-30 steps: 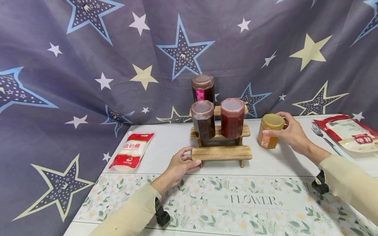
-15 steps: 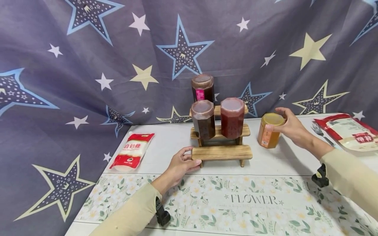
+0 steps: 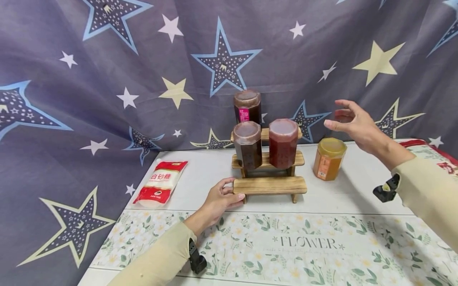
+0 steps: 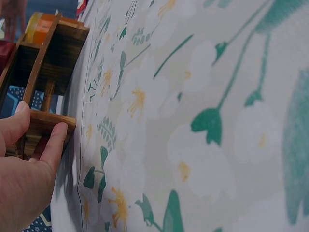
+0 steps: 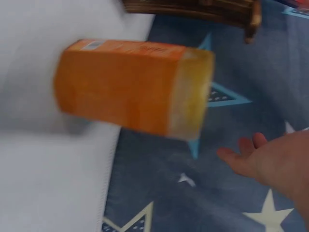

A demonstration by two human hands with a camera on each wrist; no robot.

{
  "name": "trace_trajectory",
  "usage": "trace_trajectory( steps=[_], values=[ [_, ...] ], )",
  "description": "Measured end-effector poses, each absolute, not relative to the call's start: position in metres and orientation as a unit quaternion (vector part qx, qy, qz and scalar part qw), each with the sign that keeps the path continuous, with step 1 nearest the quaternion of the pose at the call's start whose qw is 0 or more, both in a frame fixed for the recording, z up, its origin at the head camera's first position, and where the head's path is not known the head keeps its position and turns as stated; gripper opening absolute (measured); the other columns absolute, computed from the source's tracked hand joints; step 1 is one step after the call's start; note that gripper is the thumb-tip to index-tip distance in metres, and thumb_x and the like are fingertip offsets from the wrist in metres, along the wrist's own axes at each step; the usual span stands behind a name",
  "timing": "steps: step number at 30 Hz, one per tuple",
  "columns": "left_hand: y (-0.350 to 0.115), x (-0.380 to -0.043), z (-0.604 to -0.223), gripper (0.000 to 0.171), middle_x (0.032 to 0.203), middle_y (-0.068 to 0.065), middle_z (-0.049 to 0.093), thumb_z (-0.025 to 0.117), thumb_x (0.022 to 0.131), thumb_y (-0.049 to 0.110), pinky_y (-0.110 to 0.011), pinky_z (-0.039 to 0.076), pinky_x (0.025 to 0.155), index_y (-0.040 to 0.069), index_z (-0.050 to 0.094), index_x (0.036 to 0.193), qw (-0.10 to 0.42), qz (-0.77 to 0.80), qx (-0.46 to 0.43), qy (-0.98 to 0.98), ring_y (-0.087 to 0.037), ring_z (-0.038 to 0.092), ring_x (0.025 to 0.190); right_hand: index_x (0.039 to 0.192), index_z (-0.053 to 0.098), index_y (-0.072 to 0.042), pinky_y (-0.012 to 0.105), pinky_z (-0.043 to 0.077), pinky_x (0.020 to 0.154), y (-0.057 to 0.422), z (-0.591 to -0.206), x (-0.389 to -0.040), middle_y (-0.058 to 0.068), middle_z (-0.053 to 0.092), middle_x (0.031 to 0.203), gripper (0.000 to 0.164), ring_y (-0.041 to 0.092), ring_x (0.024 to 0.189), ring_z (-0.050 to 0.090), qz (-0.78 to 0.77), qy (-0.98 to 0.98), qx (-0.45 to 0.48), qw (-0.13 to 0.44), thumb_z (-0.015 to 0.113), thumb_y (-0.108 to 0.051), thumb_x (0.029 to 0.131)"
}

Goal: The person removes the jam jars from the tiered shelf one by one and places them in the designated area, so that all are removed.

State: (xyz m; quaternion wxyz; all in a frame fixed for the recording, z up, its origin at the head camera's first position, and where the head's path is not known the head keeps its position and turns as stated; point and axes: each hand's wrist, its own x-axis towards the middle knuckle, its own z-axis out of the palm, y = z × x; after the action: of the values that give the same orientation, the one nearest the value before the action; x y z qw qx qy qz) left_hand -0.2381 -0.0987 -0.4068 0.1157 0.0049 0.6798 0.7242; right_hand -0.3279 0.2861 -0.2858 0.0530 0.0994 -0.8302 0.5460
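Observation:
My left hand [image 3: 221, 198] grips the left end of the lowest step of a three-tier wooden display rack [image 3: 270, 185]. In the left wrist view its thumb and fingers [image 4: 57, 145] lie around the step's end. My right hand [image 3: 358, 125] is raised above and right of an amber jar with a yellow lid [image 3: 329, 159], fingers apart and touching nothing. That amber jar [image 5: 120, 87] stands upright on the table, right of the rack. Two jars, one dark brown [image 3: 247, 149] and one red [image 3: 282, 147], occupy the middle step. Another dark jar with a pink label [image 3: 247, 105] is on the top step.
A red-and-white sugar bag [image 3: 162, 183] lies on the table's left. At the far right, a red-and-cream packet [image 3: 425, 153] is partly hidden by my right arm. A flower-print mat [image 3: 304, 262] covers the front, and a star-patterned curtain [image 3: 143, 59] hangs behind.
My right hand has let go of the amber jar and lifted up, away from it. The jar stays in place beside the rack. My left hand keeps its grip on the rack.

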Motion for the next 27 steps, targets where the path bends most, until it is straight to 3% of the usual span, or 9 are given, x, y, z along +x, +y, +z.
trace_trajectory(
  steps=[8,16,27],
  values=[
    [-0.098,-0.238,-0.407,0.069,0.112,-0.018,0.063,0.069,0.085,-0.006,-0.043,0.058,0.089,0.003,0.036,0.144,0.114,0.722,0.009,0.682,-0.022,0.067,0.091,0.154,0.02,-0.021,0.058,0.027,0.115,0.266,-0.26,-0.33,0.021,0.03,0.149,0.083,0.036,0.136,0.03,0.553,-0.821,0.131,0.054,0.07,-0.03,0.089],
    [-0.099,-0.239,-0.407,0.067,0.116,-0.023,0.06,0.068,0.086,-0.005,-0.044,0.057,0.091,0.003,0.036,0.144,0.113,0.721,0.011,0.684,-0.024,0.067,0.094,0.153,0.022,-0.017,0.056,0.03,0.114,0.235,-0.24,-0.333,0.021,0.033,0.148,0.082,0.034,0.136,0.034,0.562,-0.81,0.16,0.049,0.072,-0.027,0.088],
    [-0.099,-0.238,-0.406,0.069,0.112,-0.018,0.062,0.069,0.085,-0.006,-0.043,0.058,0.089,0.002,0.035,0.144,0.115,0.721,0.013,0.683,-0.02,0.067,0.09,0.152,0.024,-0.016,0.055,0.034,0.112,0.193,-0.225,-0.337,0.02,0.033,0.149,0.085,0.032,0.136,0.034,0.553,-0.808,0.198,0.041,0.075,-0.029,0.085]
  ],
)
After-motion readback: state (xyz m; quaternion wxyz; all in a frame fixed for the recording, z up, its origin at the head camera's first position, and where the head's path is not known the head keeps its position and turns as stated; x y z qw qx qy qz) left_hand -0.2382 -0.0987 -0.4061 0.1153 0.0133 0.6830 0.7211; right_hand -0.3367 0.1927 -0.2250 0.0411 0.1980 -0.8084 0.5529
